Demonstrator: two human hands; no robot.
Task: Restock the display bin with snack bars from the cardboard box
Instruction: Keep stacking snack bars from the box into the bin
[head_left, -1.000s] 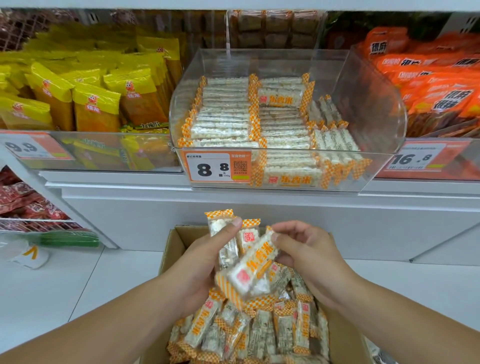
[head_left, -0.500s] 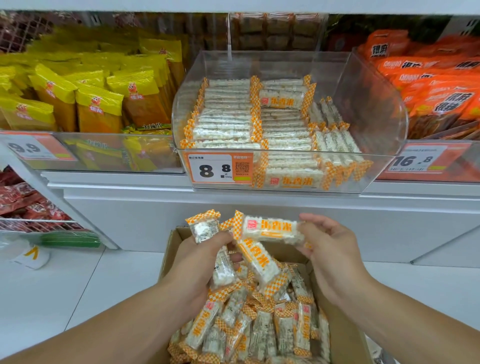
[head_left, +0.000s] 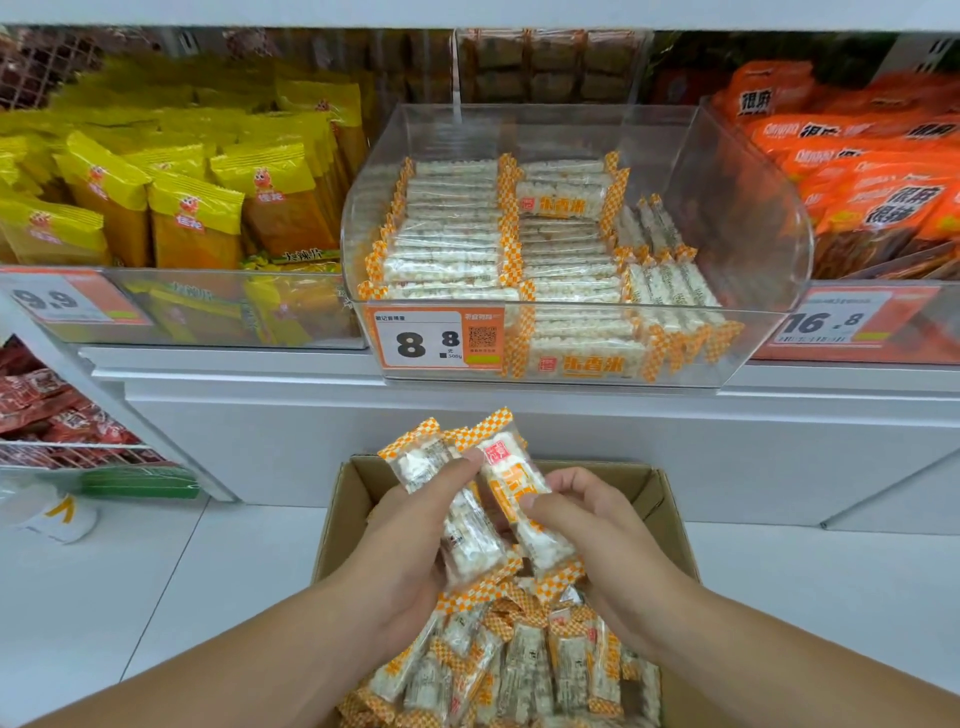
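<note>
Two hands meet above the box (head_left: 353, 499): the left hand (head_left: 410, 540) grips a small bundle of bars (head_left: 467, 530), while the right hand (head_left: 597, 535) pinches one bar against it, probably squaring the stack for neat rows in the bin (head_left: 753, 249) above.
</note>
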